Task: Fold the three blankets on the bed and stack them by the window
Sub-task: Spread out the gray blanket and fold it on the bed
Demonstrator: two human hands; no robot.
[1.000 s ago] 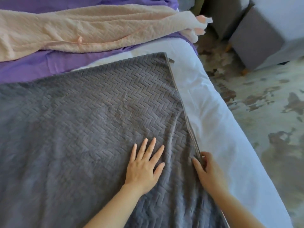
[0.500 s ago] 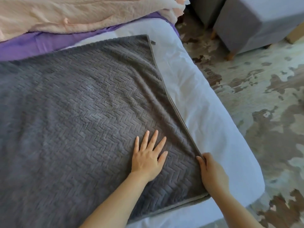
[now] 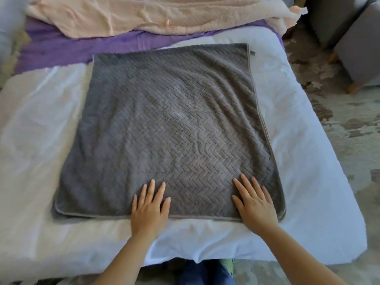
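View from above, looking down onto a bed (image 3: 30,130) covered in a white sheet, which is bare and lightly creased along its left side. At the far left, a purple blanket (image 3: 61,52) lies spread across the far part of the bed. On top of it, a peach blanket (image 3: 144,15) is loosely rumpled and stretches across the far edge towards the right.

In the middle of the bed lies a grey blanket (image 3: 174,120) with a raised herringbone texture, folded into a rough square and lying flat on the sheet. Its far left corner overlaps the purple blanket. At its near left corner a lower layer peeks out from under the top one. Soft ripples run across its right half, and a small tag (image 3: 252,52) sticks out at its far right corner.

The person's left hand (image 3: 149,210) lies palm down on the near edge of the grey blanket, fingers straight and spread, gripping nothing. The right hand (image 3: 256,206) lies the same way near the blanket's near right corner, flat and open, fingers spread. The heels of both hands cross the near hem onto the sheet.

Between the forearms, at the near edge, dark blue clothing (image 3: 205,272) shows. To the right of the bed is a mottled beige and brown floor (image 3: 339,124), and at the far right stands grey upholstered furniture (image 3: 357,50) on wooden feet.
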